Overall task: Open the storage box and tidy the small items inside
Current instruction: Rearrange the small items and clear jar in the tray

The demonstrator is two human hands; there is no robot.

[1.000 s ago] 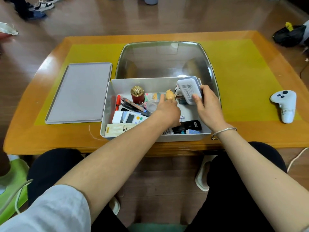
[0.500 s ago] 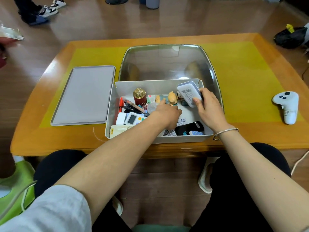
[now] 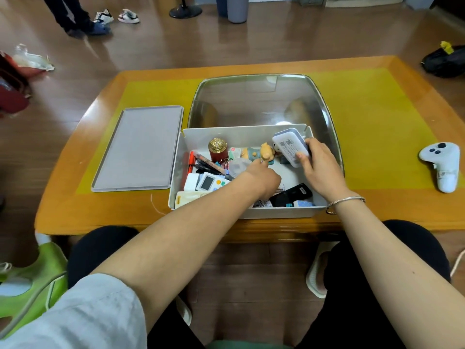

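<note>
We are gripping the white plastic case (image 3: 290,147) in our right hand (image 3: 320,170), fingers clamped on its long edges, over the storage box (image 3: 245,137); it seems light, rigid, smooth. Left hand (image 3: 261,176) fingers are curled among the clutter; their hold is unclear.

Wooden table (image 3: 251,230), storage box (image 3: 276,212), lid (image 3: 141,147), glass tray (image 3: 261,102), white controller (image 3: 442,165)

Pretty bright, even indoor light. Soft glare streaks on the glossy brown wooden floor (image 3: 289,39) and the clear domed plastic cover (image 3: 259,102). Wide-angle lens bends the edges, slight softness overall.
</note>
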